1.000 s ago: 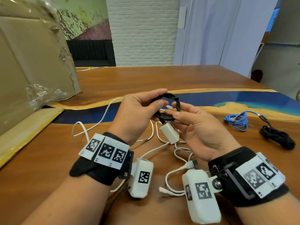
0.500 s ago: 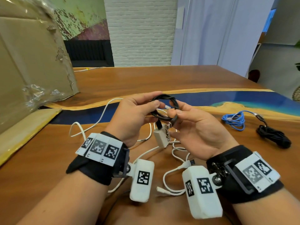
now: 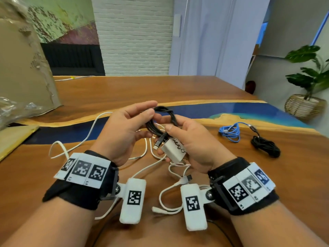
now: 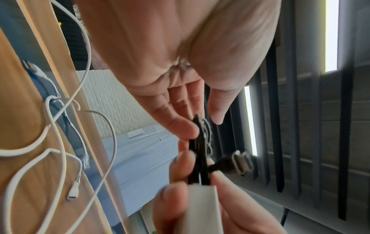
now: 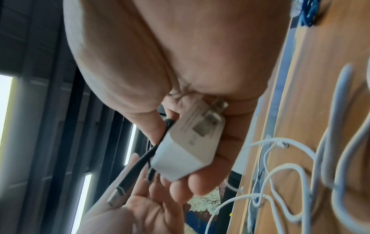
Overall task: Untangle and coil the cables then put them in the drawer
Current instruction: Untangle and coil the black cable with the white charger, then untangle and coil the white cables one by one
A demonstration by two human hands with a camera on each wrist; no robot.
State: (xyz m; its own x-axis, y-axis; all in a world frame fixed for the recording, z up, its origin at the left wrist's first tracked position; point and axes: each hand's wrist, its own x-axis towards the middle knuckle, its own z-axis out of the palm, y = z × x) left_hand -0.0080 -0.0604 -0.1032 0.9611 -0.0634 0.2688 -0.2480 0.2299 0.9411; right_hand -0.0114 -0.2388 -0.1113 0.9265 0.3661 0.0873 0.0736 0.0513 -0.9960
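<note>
progress so far: roughly a third in, going by the counter. The black braided cable wound into a small coil (image 3: 161,122) is up in both hands; a blue cable in a loose bundle (image 3: 229,131) and a second black cable bunched in a heap (image 3: 265,146) lie off to the person's right on the brown wooden counter with the blue resin strip (image 3: 124,90).
still to do: the thin white cables (image 3: 142,172) are sprawled loose and crossing each other under the hands, not coiled. No drawer shows in any view, so nothing looks stowed yet.
left grip: the left hand (image 3: 122,130) pinches the coil's upper loop between thumb and fingertips.
right grip: the right hand (image 3: 190,141) is curled round the small white plug-in charger block (image 3: 173,149), thumb pressing the coil's lower end against it.
where it is: held in the air above the white cables, between the two hands, clear of the counter.
which way it points: the coil is squeezed into a long oval, long axis running from up-and-away down toward the person. Its loose metal-tipped plug (image 4: 241,163) sticks out at the bottom, pointing toward the left palm.
charger: prongs face back into the right palm in the right wrist view.
</note>
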